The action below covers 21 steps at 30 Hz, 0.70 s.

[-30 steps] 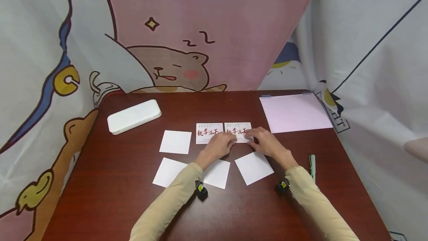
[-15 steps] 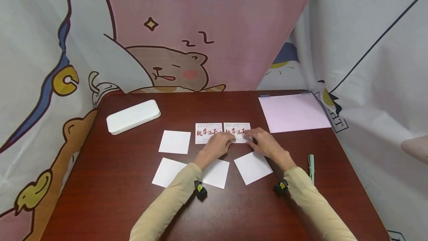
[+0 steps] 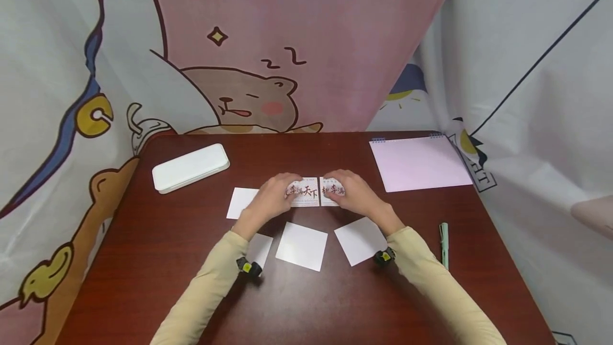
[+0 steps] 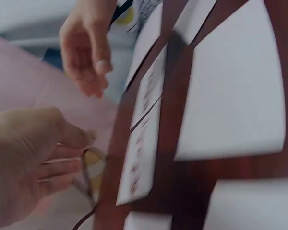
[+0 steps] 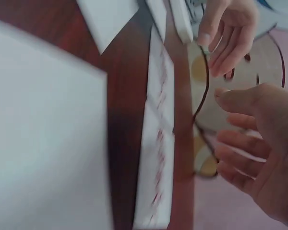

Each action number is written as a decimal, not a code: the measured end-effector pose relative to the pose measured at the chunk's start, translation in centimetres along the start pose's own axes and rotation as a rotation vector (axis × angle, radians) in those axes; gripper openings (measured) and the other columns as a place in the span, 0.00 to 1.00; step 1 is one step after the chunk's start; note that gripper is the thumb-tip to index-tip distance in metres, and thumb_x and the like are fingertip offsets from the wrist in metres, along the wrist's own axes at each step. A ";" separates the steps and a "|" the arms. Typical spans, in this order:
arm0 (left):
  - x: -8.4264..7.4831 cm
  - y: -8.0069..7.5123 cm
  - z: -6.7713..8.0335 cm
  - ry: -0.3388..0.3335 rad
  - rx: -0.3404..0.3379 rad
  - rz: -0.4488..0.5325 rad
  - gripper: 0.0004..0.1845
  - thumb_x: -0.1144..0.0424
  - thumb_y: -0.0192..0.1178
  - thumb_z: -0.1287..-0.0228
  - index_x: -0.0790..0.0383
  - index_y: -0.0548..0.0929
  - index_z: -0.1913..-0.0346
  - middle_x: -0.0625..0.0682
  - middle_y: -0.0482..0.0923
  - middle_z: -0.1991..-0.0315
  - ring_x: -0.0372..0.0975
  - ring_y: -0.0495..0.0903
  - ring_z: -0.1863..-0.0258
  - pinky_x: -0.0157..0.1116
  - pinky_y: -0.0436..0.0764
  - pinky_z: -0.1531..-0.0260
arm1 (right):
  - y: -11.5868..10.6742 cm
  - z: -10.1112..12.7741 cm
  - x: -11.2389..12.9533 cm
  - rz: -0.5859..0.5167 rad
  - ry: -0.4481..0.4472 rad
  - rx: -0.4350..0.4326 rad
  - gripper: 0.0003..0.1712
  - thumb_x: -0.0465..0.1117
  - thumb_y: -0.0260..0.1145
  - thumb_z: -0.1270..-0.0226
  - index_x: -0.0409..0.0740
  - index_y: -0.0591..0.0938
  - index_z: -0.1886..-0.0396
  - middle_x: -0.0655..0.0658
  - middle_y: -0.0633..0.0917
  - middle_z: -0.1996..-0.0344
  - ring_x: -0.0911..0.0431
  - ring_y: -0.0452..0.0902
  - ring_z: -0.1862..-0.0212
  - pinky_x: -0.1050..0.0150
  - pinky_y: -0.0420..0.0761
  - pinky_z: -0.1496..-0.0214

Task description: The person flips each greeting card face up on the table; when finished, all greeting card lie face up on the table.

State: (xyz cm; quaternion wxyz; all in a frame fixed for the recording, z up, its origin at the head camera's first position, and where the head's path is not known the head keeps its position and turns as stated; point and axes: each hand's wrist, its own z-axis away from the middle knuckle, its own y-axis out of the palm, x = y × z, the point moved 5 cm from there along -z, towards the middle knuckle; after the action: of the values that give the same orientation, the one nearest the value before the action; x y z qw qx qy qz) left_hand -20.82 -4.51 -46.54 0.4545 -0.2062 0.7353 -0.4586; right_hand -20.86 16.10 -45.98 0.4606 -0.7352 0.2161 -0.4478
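Note:
Two white cards with red printed characters lie side by side in the table's middle, a thin gap between them: a left printed card (image 3: 308, 199) and a right printed card (image 3: 328, 201). My left hand (image 3: 270, 198) is over the outer part of the left one, covering some of its print. Over the outer part of the right one is my right hand (image 3: 358, 194). Both wrist views show the left hand (image 4: 33, 158) and right hand (image 5: 273, 148) raised off the cards, fingers loosely bent, holding nothing.
Nearer me lie several blank white cards, among them a middle card (image 3: 301, 246) and a right-hand card (image 3: 360, 241). A white case (image 3: 190, 168) sits back left. Back right is a pink spiral pad (image 3: 420, 164), with a green pen (image 3: 445, 244) in front.
My left hand has moved left, away from the gap between the printed cards, uncovering more print. My right hand has shifted left and slightly farther back, over the right printed card.

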 end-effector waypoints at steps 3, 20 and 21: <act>2.0 -2.0 1.0 -0.051 0.045 -0.016 0.25 0.67 0.69 0.38 0.60 0.80 0.37 0.58 0.80 0.37 0.51 0.78 0.36 0.50 0.79 0.37 | 0.5 -1.7 1.8 0.010 -0.017 0.051 0.33 0.47 0.75 0.38 0.36 0.78 0.37 0.38 0.84 0.42 0.43 0.79 0.38 0.47 0.79 0.35; 9.2 -4.9 5.6 -0.288 0.358 -0.157 0.53 0.62 0.82 0.58 0.65 0.66 0.26 0.68 0.58 0.24 0.63 0.62 0.26 0.60 0.69 0.31 | 8.8 -8.6 10.3 0.141 -0.005 0.370 0.51 0.65 0.76 0.45 0.39 0.70 0.30 0.38 0.77 0.40 0.45 0.73 0.39 0.55 0.76 0.35; 9.3 -4.7 5.7 -0.294 0.367 -0.155 0.54 0.62 0.83 0.58 0.65 0.66 0.26 0.68 0.59 0.24 0.63 0.63 0.27 0.60 0.70 0.32 | 9.5 -8.7 10.6 0.167 -0.006 0.388 0.51 0.66 0.76 0.46 0.39 0.71 0.32 0.39 0.78 0.42 0.46 0.73 0.41 0.57 0.77 0.37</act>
State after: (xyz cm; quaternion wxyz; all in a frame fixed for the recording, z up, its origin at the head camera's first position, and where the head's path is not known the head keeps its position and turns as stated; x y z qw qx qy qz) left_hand -21.18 -16.32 -47.86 0.5498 -0.2406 0.5476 -0.5831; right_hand -22.03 -0.44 -47.82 0.6297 -0.6137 0.1846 -0.4390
